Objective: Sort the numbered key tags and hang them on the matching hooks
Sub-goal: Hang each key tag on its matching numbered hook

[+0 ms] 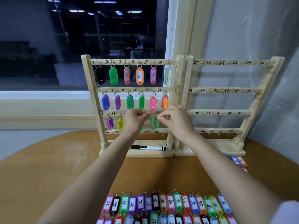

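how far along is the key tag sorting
The left rack has its top two rows filled. The left hand and right hand are at its third row. Its bottom row, the whole right rack and the tags on the table remain.

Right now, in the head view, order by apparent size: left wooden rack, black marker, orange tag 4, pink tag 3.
1. left wooden rack
2. black marker, longer than either tag
3. orange tag 4 and pink tag 3 look alike; unranked
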Motion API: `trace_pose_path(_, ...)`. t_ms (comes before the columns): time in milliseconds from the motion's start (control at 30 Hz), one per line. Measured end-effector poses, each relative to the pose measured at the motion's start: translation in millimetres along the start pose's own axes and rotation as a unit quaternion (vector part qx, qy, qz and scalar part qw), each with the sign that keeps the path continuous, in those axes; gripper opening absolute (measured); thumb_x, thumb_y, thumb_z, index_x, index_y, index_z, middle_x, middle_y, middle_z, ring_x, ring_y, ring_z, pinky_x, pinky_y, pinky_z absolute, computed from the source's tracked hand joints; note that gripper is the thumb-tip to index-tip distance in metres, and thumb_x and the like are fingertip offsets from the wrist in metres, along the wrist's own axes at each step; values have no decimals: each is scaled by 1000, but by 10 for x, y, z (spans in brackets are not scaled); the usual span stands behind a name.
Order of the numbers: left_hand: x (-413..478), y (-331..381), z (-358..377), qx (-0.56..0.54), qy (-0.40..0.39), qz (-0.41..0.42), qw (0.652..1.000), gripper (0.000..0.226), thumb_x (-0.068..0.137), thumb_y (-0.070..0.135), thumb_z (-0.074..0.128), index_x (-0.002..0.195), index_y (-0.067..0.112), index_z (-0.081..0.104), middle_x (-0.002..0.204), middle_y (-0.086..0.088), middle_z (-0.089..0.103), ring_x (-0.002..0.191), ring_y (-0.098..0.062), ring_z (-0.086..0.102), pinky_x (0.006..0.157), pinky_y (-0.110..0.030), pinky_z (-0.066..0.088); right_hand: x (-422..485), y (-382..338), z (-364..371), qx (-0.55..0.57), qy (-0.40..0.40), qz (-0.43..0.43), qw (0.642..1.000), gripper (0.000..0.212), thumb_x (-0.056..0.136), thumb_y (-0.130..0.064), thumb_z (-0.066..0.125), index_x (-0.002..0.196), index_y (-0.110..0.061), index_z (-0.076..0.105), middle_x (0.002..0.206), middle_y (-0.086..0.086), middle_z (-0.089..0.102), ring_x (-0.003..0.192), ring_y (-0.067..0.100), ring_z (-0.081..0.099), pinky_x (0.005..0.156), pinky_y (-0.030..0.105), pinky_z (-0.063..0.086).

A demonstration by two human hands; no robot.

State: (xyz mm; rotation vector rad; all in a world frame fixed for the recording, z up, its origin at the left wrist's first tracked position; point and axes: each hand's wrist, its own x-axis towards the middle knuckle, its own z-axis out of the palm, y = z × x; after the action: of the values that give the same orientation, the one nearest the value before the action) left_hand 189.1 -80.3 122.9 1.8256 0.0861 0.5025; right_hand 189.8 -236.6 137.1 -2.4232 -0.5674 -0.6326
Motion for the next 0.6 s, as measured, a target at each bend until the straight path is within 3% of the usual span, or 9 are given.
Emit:
trace_pose_path(100,40,-27,44,20,3,13,1000,12,86,18,71,90,8,75,86,-4,73,75,-10,63,73,-28,50,31,-8,55,4,10,-8,1000,10,85,-35,69,85,-28,76,65,-16,42,86,11,42,56,22,27)
trace_pose_path(200,47,-59,63,81,21,39,996,12,86,23,71,90,12,76,77,-6,72,62,-15,58,62,-35,50,57,-25,111,8,22,-11,1000,8,85,-32,70,82,-29,76,66,-14,46,88,14,46,60,26,36)
trace_pose_path(300,39,-98,60,158,30,68,985,16,86,25,70,94,12,76,73,-4,69,50,-12,47,49,-29,38,104,-50,159,-6,34,0,999,12,85,-28,69,75,-29,75,68,-9,52,88,15,48,59,25,36)
trace_pose_path(433,14,-125,36,202,36,88,975,18,87,26,69,97,12,76,82,-5,72,57,-14,55,53,-29,46,176,-80,198,-25,61,22,998,13,85,-29,69,75,-28,75,62,-14,42,88,16,46,58,26,30)
trace_pose_path(500,-12,-140,7,215,37,95,971,15,86,26,70,94,15,77,83,-3,73,64,-17,60,58,-35,52,200,-89,229,-53,68,9,996,12,86,-30,68,79,-26,77,69,-14,48,87,17,45,63,28,33)
trace_pose_path(600,-73,-171,-52,218,36,102,970,11,86,25,69,90,19,77,67,3,65,52,-11,48,50,-33,41,193,-83,254,-103,54,-3,993,16,89,-28,64,79,-26,76,78,-10,54,88,19,46,68,30,38)
